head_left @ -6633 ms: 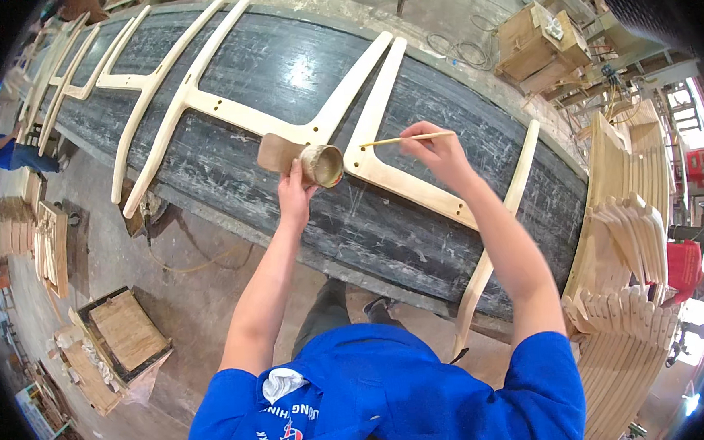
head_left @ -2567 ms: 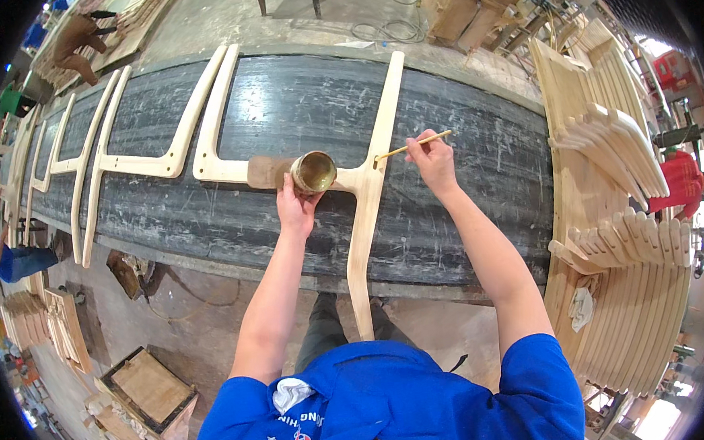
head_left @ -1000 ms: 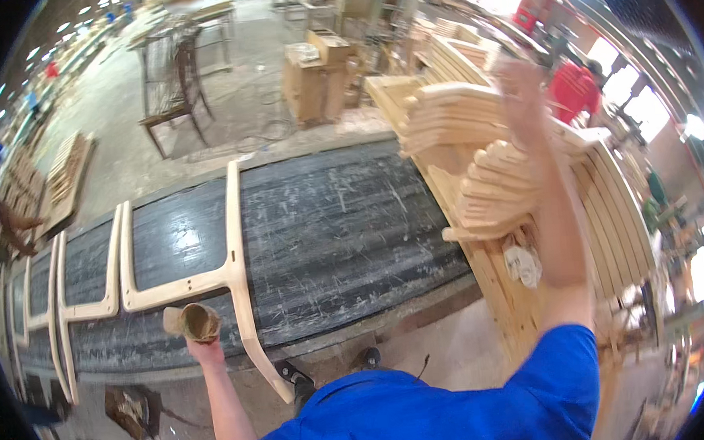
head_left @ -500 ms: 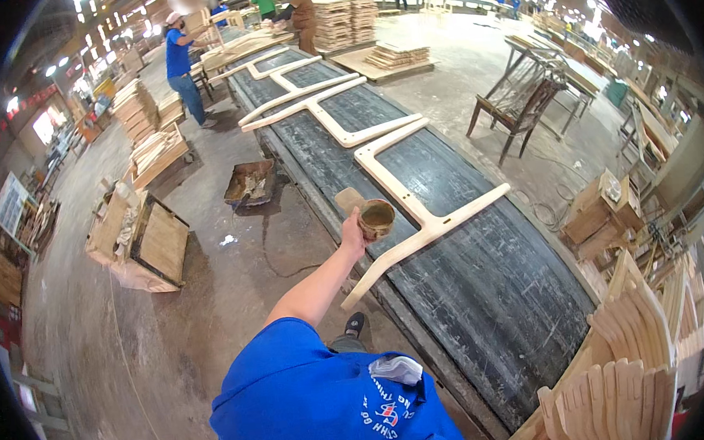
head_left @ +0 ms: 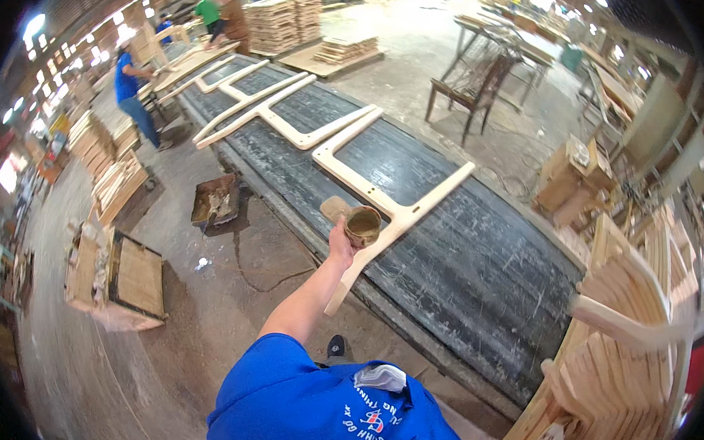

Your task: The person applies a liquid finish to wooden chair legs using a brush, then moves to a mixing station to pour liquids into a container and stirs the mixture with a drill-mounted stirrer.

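My left hand [head_left: 339, 243] is closed around a small round cup [head_left: 364, 226] with brownish contents. A flat tan piece [head_left: 335, 208] sticks out beside the cup, by the same hand. Just beyond and under them, a pale wooden chair-side frame [head_left: 404, 210] lies on a long dark belt [head_left: 473, 293]. My right hand does not show. At the right, a pale curved wooden part [head_left: 628, 324] juts out over a stack of similar parts [head_left: 612, 389], its outer end blurred.
More wooden frames [head_left: 282, 131] lie farther along the belt. Left of it on the floor are a dirty tray [head_left: 215, 202] and a wooden box [head_left: 134, 282]. A dark chair [head_left: 473, 91] stands beyond the belt; a person in blue [head_left: 128, 84] works at the far left.
The view has swung right, so the belt and frames sit farther left. A curved wooden part now juts out above the right-hand stack. My left hand still holds the cup.
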The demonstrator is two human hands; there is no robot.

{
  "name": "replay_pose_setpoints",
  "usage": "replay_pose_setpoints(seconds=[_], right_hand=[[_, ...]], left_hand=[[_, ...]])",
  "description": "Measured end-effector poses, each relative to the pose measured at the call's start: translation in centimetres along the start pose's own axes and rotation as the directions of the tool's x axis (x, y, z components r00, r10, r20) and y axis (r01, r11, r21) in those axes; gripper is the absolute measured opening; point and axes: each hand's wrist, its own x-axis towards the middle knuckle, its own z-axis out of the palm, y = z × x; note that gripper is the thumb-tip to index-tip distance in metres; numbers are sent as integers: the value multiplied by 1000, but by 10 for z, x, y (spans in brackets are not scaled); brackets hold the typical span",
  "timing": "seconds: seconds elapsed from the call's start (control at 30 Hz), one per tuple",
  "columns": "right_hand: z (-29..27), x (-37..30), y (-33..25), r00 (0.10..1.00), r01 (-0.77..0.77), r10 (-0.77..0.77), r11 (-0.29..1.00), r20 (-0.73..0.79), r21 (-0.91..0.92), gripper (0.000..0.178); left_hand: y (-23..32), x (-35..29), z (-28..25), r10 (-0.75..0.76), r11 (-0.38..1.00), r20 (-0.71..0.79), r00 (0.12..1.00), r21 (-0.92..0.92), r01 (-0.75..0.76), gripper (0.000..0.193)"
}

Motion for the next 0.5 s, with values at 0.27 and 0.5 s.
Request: replay_pose_setpoints(seconds=[0.27,0.5], right_hand=[[-73,20,-222,893,430,-427,903,-142,-6,46],[32,8,-425,788,605,-596,796,154,-13,59]], left_hand=[[10,5,-29,-80,997,-20,997,18,81,43],[41,6,-99,-57,988,23,998,142,54,42]])
